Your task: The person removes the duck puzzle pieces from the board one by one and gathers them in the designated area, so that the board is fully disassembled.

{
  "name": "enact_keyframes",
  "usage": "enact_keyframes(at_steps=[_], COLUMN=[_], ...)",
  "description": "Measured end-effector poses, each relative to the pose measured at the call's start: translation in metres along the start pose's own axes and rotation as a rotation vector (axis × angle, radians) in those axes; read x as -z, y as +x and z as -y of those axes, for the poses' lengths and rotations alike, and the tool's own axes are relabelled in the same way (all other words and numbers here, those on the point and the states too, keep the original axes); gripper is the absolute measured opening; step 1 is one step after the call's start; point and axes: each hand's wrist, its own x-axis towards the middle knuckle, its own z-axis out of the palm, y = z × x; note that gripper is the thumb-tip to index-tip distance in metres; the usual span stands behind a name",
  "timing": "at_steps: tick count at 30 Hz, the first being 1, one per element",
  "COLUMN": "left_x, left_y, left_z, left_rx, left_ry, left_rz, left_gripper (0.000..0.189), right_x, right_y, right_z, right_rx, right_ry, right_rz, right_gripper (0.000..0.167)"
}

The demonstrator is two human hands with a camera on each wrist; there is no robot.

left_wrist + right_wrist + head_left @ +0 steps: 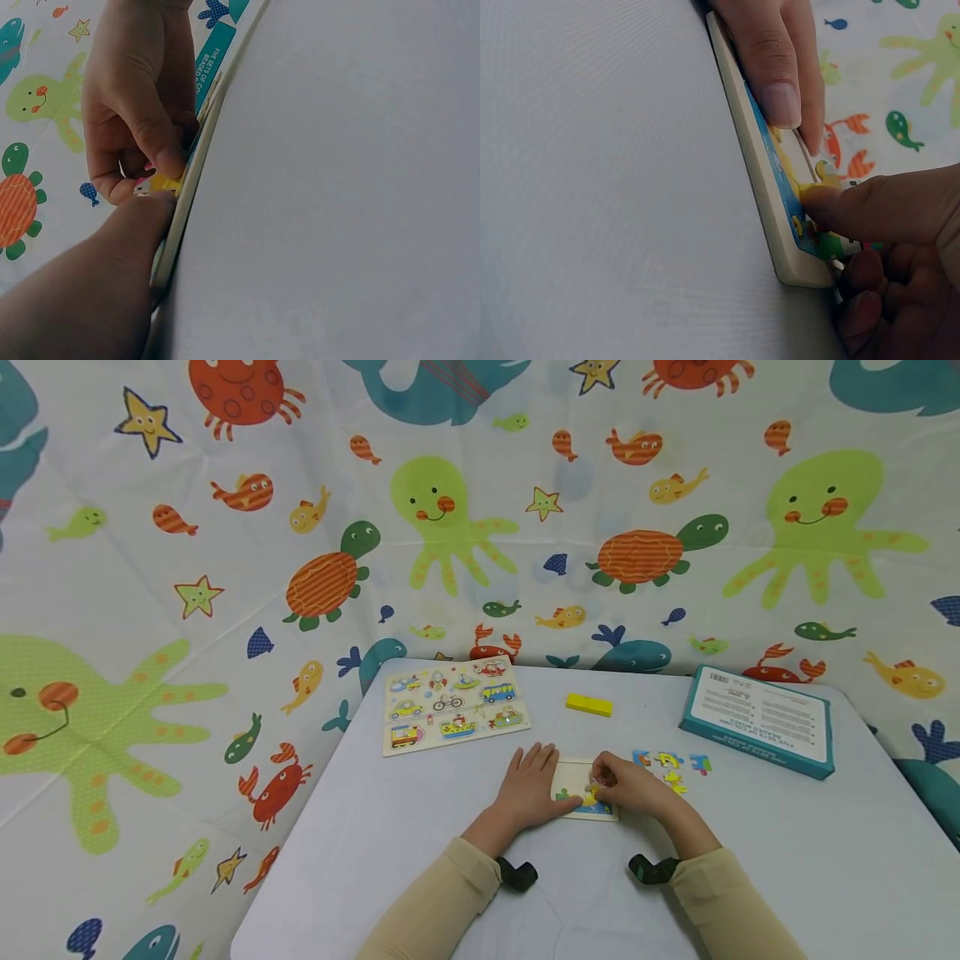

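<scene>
A small wooden jigsaw tray lies on the table, its near part filled with blue and yellow pieces. My left hand rests on the tray's left side with fingers stretched out and thumb along the near part. Over the tray's right side, my right hand pinches a jigsaw piece with yellow on it, low against the picture. The fingers hide most of that piece. Several loose jigsaw pieces lie just beyond the right hand.
A wooden vehicle puzzle board lies at the back left. Behind the tray sits a yellow block. A teal box is at the back right, and a sea-animal cloth hangs behind the white table.
</scene>
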Motion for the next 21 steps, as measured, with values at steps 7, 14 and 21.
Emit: enact_keyframes(at_steps=[7, 14, 21], left_x=[-0.0012, -0.0003, 0.0003], left_y=[0.0007, -0.0001, 0.0000], left_z=[0.0003, 0.0005, 0.0003], left_rx=[-0.001, -0.004, -0.003], left_ry=[-0.002, -0.007, -0.014], left_rz=[-0.003, 0.001, 0.000], left_gripper=[0.096, 0.097, 0.098], right_x=[0.0003, 0.0029, 0.0099], right_y=[-0.0016, -0.0007, -0.0043], right_z=[0.0001, -0.0026, -0.0034], right_rx=[0.003, -0.011, 0.011], right_ry=[-0.012, -0.073, -0.040], right_rz=[-0.015, -0.015, -0.010], right_gripper=[0.017, 0.005, 0.004])
